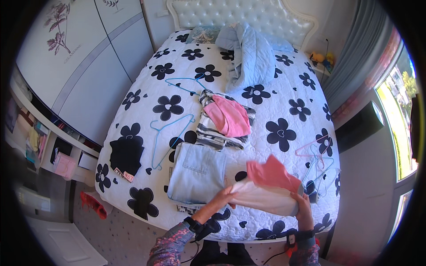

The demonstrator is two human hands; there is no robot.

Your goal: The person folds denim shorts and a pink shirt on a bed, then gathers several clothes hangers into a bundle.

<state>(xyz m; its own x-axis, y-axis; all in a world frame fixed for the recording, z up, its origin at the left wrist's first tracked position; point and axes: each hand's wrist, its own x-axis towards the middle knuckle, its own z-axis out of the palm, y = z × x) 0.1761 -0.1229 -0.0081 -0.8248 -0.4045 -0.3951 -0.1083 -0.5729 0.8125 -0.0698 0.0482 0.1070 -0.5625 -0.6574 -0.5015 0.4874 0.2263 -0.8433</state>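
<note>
A pink and white garment [266, 194] with a grey edge is stretched between my two hands above the near edge of the bed. My left hand [228, 196] grips its left end, and my right hand [302, 202] holds the grey-edged right end. Just left of it lies a folded pair of light blue jeans [199, 173] on top of other folded cloth. Beyond the jeans, a pink garment [229, 116] rests on a black-and-white striped textile [208, 133]. A folded black garment [126, 156] bearing writing lies at the bed's left side.
Blue hangers [173, 124] [184, 78] lie left of the striped textile. Several pink and blue hangers [318, 166] are heaped at the bed's right edge. A light blue quilt [253, 60] is bunched near the tufted headboard [246, 15]. Open shelves [46, 146] stand at left, a window [396, 109] at right.
</note>
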